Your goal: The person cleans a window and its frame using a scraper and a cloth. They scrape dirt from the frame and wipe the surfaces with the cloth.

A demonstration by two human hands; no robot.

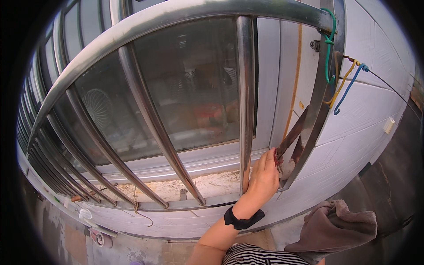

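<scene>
My left hand [263,175], with a black band [243,218] on its wrist, reaches past the last upright of a stainless-steel window guard [245,99]. Its fingers are closed around the lower end of a dark brown, blade-like strip [293,134], with something dark red at the fingertips. The strip slants up to the right, inside the guard's side post [309,142]. A brown-grey cloth towel [331,225] hangs at my right side above the floor. My right hand is out of view; only a sliver of skin shows below the towel.
Behind the bars is a sliding glass window [188,89] above a dirty tiled sill [212,182]. Green wire [328,43], yellow wire [347,79] and blue wire [351,87] hooks hang by the post, near a thin line. A pinkish round container [101,238] stands on the floor, lower left.
</scene>
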